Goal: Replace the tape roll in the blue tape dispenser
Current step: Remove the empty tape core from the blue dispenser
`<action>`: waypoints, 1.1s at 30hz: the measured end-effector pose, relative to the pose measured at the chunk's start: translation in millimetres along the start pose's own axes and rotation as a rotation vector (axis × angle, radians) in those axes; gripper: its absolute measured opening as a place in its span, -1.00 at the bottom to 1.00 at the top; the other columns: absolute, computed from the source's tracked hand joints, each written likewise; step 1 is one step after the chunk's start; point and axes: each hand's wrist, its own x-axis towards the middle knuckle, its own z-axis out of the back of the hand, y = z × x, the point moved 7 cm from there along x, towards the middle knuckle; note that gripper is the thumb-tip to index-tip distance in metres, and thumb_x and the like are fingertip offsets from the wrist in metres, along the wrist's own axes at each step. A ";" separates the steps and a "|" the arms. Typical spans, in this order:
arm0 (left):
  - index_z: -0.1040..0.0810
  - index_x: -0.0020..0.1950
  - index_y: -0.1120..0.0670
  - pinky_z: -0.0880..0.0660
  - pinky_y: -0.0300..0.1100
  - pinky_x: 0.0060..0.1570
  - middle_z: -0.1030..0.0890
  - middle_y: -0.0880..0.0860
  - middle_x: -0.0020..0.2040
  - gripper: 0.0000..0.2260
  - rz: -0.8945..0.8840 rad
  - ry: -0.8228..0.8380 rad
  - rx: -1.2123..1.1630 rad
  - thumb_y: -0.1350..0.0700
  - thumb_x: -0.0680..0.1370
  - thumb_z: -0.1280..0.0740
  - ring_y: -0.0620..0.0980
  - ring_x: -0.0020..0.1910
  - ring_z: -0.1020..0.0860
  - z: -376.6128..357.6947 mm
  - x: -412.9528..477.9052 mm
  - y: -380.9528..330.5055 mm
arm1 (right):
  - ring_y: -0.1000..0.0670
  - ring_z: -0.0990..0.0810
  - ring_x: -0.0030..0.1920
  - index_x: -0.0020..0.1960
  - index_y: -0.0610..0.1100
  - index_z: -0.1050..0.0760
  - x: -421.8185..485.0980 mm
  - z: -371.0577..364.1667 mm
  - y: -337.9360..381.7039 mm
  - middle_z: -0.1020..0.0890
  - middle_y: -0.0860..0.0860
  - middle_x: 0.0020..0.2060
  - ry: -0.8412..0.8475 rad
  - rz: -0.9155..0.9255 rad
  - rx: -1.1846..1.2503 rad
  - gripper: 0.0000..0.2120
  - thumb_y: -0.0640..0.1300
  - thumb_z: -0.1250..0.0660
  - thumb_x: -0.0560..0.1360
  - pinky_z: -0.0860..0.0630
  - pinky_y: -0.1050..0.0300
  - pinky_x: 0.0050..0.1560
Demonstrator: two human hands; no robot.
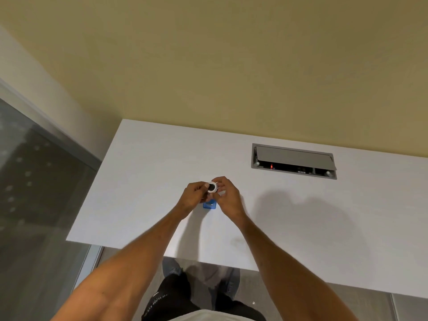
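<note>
A small white tape roll (212, 187) with a dark centre is held up above the white table (148, 181), pinched from both sides. My left hand (193, 196) grips its left edge and my right hand (228, 195) grips its right edge. Just below and between my hands, the blue tape dispenser (209, 205) rests on the table. My hands hide most of the dispenser; only its near end shows.
A grey cable box (293, 161) with its lid tilted open and a red light inside is set into the table at the back right. A beige wall stands behind the table. The table's left edge drops to a grey floor and a glass panel.
</note>
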 end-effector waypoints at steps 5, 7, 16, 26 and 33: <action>-0.67 0.33 0.33 -0.61 0.14 0.43 -0.71 0.40 0.21 -0.65 0.034 -0.022 -0.132 0.08 0.77 -0.27 0.21 0.12 -0.70 -7.2 -2.9 -5.1 | -0.13 -0.64 0.18 0.23 -0.15 -0.56 2.2 8.2 7.0 -0.64 -0.13 0.15 0.021 0.039 -0.060 -0.62 -0.47 -0.39 0.50 -0.64 -0.12 0.23; -0.66 0.34 0.34 -0.59 0.19 0.45 -0.68 0.45 0.24 -0.66 0.030 -0.043 -0.153 0.10 0.77 -0.28 0.24 0.13 -0.69 -7.8 0.1 -8.5 | -0.12 -0.63 0.18 0.23 -0.17 -0.56 7.0 10.4 6.8 -0.63 -0.12 0.15 0.016 0.052 -0.074 -0.63 -0.47 -0.39 0.49 -0.62 -0.12 0.26; -0.73 0.17 0.38 -0.65 0.27 0.33 -0.73 0.45 0.09 -0.70 0.021 -0.146 -0.022 0.20 0.76 -0.28 0.46 0.17 -0.71 11.7 30.8 -10.2 | -0.12 -0.61 0.24 0.28 -0.19 -0.57 38.8 -9.2 2.8 -0.64 -0.10 0.20 0.022 -0.015 -0.112 -0.64 -0.42 -0.39 0.53 -0.59 -0.10 0.34; -0.72 0.17 0.34 -0.71 0.12 0.25 -0.74 0.40 0.11 -0.68 0.100 -0.111 0.004 0.15 0.77 -0.25 0.28 0.01 -0.74 15.7 66.3 1.3 | -0.15 -0.65 0.17 0.23 -0.22 -0.58 64.0 -17.3 -10.8 -0.63 -0.15 0.16 -0.012 -0.085 -0.128 -0.72 -0.29 -0.48 0.54 -0.65 -0.07 0.26; -0.55 0.36 0.22 -0.64 0.17 0.40 -0.72 0.28 0.26 -0.68 0.184 -0.016 -0.030 0.07 0.69 -0.40 0.25 0.24 -0.73 3.9 70.3 -0.8 | -0.07 -0.63 0.12 0.22 -0.25 -0.60 70.6 -18.1 -13.1 -0.60 -0.16 0.16 -0.015 -0.086 -0.139 -0.74 -0.34 -0.45 0.54 -0.65 0.08 0.22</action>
